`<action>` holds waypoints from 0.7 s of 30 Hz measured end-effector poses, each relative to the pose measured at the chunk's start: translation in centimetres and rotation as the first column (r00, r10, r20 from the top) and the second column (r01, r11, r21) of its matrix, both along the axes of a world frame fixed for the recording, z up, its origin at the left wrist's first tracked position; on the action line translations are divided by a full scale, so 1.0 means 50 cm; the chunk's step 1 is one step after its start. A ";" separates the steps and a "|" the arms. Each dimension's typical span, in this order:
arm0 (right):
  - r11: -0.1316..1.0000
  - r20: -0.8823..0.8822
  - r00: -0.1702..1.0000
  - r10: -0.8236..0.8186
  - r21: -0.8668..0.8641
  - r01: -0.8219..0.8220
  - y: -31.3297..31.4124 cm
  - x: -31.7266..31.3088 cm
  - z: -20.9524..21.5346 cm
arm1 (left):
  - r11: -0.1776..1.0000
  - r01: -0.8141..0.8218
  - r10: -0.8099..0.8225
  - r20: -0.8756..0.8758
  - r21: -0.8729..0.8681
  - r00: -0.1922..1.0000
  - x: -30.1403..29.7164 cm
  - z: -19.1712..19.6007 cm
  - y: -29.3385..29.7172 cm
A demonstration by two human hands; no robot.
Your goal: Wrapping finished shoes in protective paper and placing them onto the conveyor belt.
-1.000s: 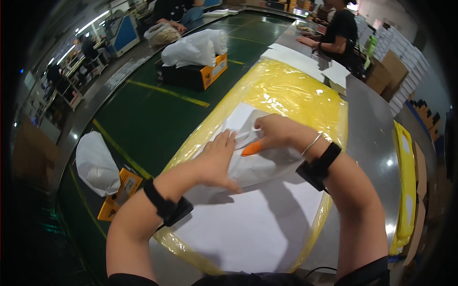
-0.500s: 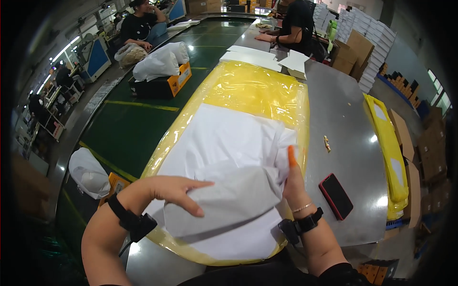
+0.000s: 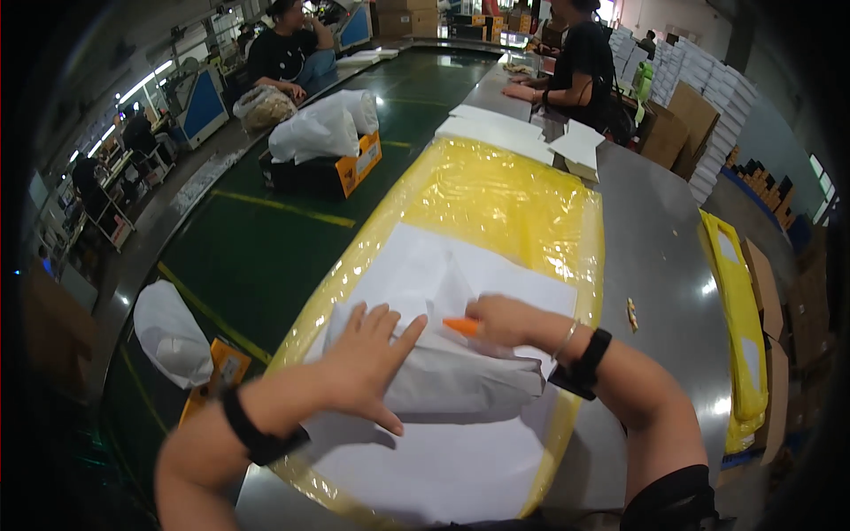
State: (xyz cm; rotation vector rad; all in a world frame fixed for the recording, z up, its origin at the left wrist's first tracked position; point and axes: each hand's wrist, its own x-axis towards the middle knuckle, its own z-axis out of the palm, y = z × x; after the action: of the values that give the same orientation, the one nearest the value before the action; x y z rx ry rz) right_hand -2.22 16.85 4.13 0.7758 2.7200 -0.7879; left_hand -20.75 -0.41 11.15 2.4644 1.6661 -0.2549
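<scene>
In front of me lies a pale grey-white wrapped bundle [image 3: 469, 386], long and rounded, on white paper sheets [image 3: 434, 460]. Beneath these is a yellow pad in clear plastic [image 3: 496, 190]. My left hand [image 3: 363, 367] rests on the bundle's left end, fingers spread. My right hand [image 3: 505, 320] is at the far side of the bundle, its fingers curled at a raised fold of the white wrapping sheet [image 3: 450, 281]. An orange cover [image 3: 460, 327] sits on its thumb. What the curled fingers pinch is partly hidden. Each wrist wears a black strap.
On the green belt [image 3: 266, 239] to the left, an orange-black box [image 3: 359, 164] carries white wrapped bundles; another white bundle [image 3: 173, 336] lies nearer. A crumpled wrapper [image 3: 631, 314] lies on the metal table [image 3: 660, 257]. Yellow packs [image 3: 739, 327] stand right. Two people sit or stand farther off.
My right hand has moved from the bundle's right end leftward to its far side, fingers now curled. My left hand has flattened and spread. The bundle looks flatter; the phone is out of sight.
</scene>
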 end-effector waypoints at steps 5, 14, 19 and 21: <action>0.978 -0.283 0.939 -0.195 0.019 0.209 0.145 -0.075 -0.092 | 0.994 -0.078 0.067 0.144 0.076 0.987 0.005 -0.077 0.011; 0.908 -0.184 0.895 0.406 0.194 -0.372 -0.081 0.005 0.147 | 0.977 -0.163 0.144 0.139 0.136 0.980 0.015 -0.080 0.011; 0.829 -0.467 0.740 0.484 0.516 -0.217 -0.253 0.075 0.089 | 0.933 -0.195 0.150 0.166 0.302 0.975 -0.026 -0.086 -0.046; 0.884 -0.555 0.702 0.446 0.395 -0.250 -0.311 0.092 0.067 | 0.793 -0.329 0.214 0.272 0.513 0.938 -0.069 -0.071 -0.126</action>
State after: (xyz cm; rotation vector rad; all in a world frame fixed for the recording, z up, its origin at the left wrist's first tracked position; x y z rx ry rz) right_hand 2.36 1.29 7.46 -0.0407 3.4922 -0.6418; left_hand -24.19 -6.72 7.60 2.4286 2.2060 0.5818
